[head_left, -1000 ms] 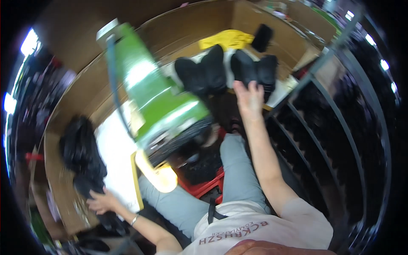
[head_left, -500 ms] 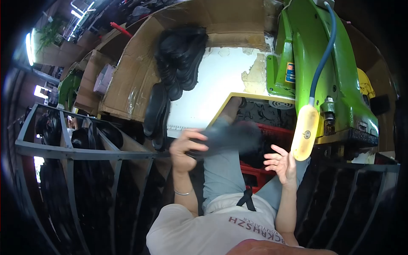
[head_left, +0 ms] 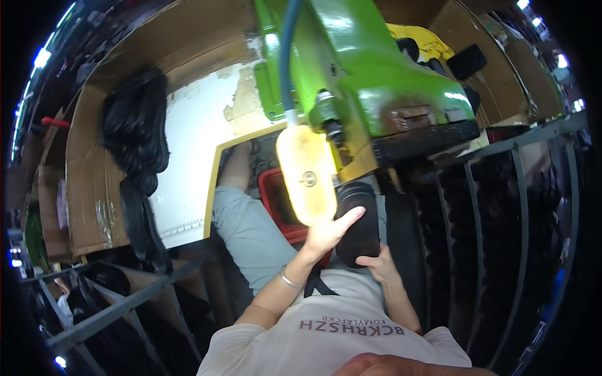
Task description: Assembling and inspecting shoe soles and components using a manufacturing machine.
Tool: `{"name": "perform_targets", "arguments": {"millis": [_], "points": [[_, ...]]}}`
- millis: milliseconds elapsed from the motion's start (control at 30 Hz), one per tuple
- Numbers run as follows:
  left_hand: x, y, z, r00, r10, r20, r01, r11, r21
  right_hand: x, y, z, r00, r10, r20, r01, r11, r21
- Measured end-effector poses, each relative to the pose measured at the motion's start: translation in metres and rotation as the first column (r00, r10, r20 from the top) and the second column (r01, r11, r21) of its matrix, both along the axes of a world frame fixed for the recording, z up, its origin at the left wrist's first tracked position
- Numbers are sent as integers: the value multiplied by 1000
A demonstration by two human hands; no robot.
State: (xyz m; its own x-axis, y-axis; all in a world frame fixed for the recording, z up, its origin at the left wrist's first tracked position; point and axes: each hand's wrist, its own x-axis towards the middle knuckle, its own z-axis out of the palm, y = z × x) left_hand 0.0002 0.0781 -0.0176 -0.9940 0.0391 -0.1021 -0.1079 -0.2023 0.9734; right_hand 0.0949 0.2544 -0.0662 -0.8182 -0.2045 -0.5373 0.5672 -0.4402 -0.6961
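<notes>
A black shoe sole is held lengthwise under the head of a green machine. Its far end reaches up close to the machine's working part, where the contact is hard to make out. My left hand grips the sole's left side, thumb lying across the top. At the near right edge, my right hand holds it with the thumb on top and the fingers mostly hidden below. A lit yellow lamp on a blue cable hangs just beyond my left hand and partly covers it.
Black soles lie in a pile on the white tabletop, with more at its near left edge. Cardboard walls surround it. A red crate stands below. Metal racks of black items flank me on both sides.
My view has turned right toward the machine. The sole, earlier blurred in my left hand over my lap, is now under the machine head. My right hand, earlier open, has taken hold of it.
</notes>
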Motion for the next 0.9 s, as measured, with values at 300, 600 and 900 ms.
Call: {"name": "perform_targets", "arguments": {"millis": [300,600,900], "points": [[-14,8,56,985,173,14,-173,965,199,-5,8,18,994,-105,-30,102,992,-73],[-11,-15,24,958,102,-267,-148,976,-160,-95,47,66,761,-498,-416,552,834,12],[0,-81,28,937,315,-149,-307,949,71,-141,-10,47,709,-478,-519,460,871,-174]]}}
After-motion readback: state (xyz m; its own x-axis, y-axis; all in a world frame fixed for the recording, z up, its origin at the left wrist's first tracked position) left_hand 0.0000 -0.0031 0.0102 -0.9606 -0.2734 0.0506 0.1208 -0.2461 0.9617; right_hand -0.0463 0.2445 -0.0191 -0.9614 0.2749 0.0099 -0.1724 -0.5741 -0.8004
